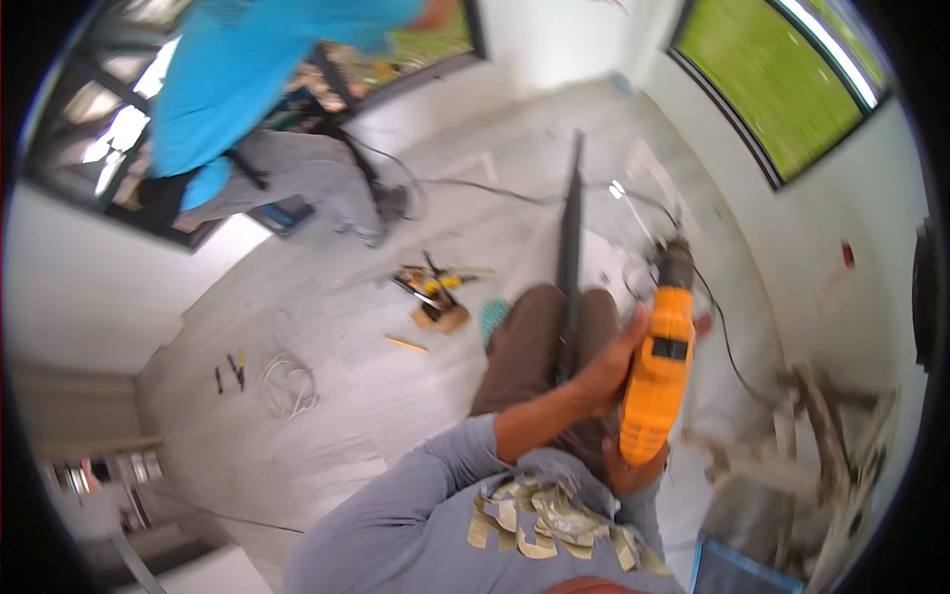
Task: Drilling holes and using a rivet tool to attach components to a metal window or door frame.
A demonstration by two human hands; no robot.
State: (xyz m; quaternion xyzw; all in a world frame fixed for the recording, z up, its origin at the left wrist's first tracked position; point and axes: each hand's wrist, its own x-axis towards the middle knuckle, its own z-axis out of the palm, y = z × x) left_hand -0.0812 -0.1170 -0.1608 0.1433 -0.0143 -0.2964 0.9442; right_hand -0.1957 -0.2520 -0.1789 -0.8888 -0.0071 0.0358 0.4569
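Observation:
An orange power drill with a dark chuck and a bit points away from me over my right knee. My left hand wraps around its body, and fingertips show on the far side. At the drill's rear is my right hand, closed on the handle, though its fingers are mostly hidden under the tool. A long, thin black bar stands out from between my legs, nearly straight ahead and left of the drill. Neither hand appears to touch it.
Hand tools lie in a pile on the floor, near a pencil and a coiled white cable. A black cord crosses the floor. Far left, a person in a blue shirt is by the window. Wooden pieces stand at right.

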